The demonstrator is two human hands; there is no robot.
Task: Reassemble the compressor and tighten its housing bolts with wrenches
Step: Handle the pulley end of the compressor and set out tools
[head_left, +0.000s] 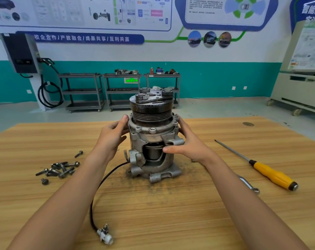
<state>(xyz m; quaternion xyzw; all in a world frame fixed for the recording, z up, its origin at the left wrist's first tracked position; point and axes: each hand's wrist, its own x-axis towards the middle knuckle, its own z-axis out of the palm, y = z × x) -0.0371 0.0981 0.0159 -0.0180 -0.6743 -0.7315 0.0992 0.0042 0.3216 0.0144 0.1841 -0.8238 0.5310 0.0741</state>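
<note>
Grey cast-metal cutaway compressor (153, 141) with the black grooved pulley on top stands upright on the wooden table (171, 213) at frame centre; left hand (115, 136) and right hand (187, 143) both clasp its upper housing from either side, thumbs on the flange and cutaway edge, most likely to seat and align that section over the bolt holes. Loose dark steel bolts (59, 169) lie piled in the lower left, within reach for fitting next. Silver wrench (250, 184), partly hidden by the right forearm, and yellow-handled screwdriver (256, 164) wait at right, untouched, so tightening hasn't begun.
</note>
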